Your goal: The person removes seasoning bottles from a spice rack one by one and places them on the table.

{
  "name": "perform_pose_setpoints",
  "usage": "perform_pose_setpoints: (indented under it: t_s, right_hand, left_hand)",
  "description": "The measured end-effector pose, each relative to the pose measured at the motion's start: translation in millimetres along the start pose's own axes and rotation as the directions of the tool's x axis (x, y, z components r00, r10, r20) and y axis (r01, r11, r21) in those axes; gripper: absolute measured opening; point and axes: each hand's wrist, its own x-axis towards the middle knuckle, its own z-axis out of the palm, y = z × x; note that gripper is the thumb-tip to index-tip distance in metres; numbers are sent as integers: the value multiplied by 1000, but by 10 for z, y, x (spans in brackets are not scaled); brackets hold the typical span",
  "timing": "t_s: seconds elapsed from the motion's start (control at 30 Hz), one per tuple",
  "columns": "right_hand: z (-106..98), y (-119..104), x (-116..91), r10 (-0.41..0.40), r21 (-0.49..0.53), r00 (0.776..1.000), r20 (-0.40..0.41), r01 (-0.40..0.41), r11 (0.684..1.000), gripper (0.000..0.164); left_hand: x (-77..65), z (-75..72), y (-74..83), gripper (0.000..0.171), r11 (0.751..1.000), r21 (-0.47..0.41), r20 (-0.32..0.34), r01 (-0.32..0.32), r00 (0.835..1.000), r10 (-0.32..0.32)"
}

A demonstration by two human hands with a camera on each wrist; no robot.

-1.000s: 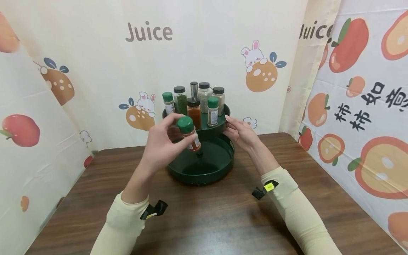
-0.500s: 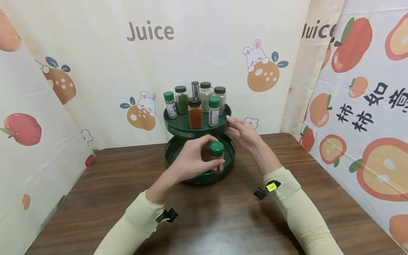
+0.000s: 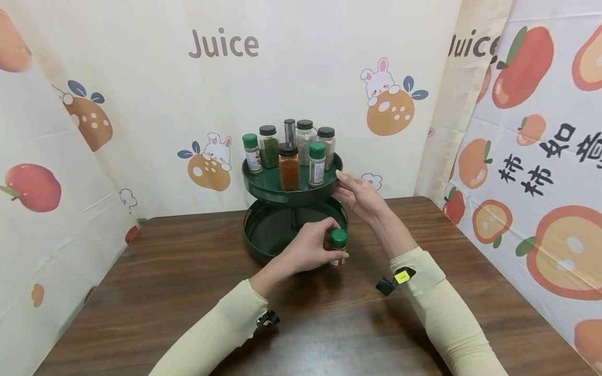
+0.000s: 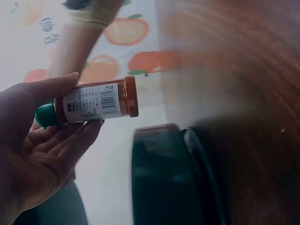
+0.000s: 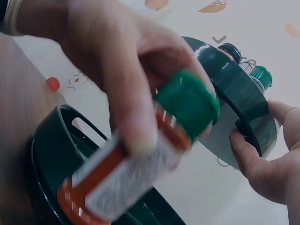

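A small spice jar (image 3: 338,255) with a green lid, white label and reddish-orange filling is pinched between my left hand's (image 3: 310,248) thumb and fingers. In the head view it hangs upright at the front right of the lower green tray (image 3: 263,235), outside its rim; the left wrist view shows its barcode. My right hand (image 3: 361,198) grips the right edge of the upper green tray (image 3: 263,193) of a two-tier rack, its digits on either side of the wall in the right wrist view.
On the upper tier stand several jars, among them a square orange-brown spice jar (image 3: 289,169), a green-lidded jar (image 3: 317,164) and a jar of green herbs (image 3: 269,149). The rack stands on a brown wooden table (image 3: 188,261), with printed curtains (image 3: 305,62) around it.
My left hand has carried the green-lidded jar from the front of the upper tray down and to the right, past the lower tray. The right hand keeps its place on the upper tray.
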Motion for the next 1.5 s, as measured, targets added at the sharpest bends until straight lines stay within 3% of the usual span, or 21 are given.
perform_pose_setpoints:
  t_s: [0.2,0.6,1.33,1.5]
  right_hand:
    - [11,7,0,-1,-6,1000,11,1,1000,69]
    - [-11,-5,-14,2,-4,1000,16,-2,1000,67]
    - [-19,3,-13,6,-21,1000,17,-6,1000,70]
    - [-27,6,-7,5,-16,1000,22,-5,1000,72]
  left_hand:
    - [78,190,-53,42,996,91,12,25,1000,-27]
    - [116,414,-92,41,995,74,48,73,996,-77]
    - [101,464,-58,42,987,78,92,140,985,-147]
    - [100,459,-53,43,986,104,102,131,985,-141]
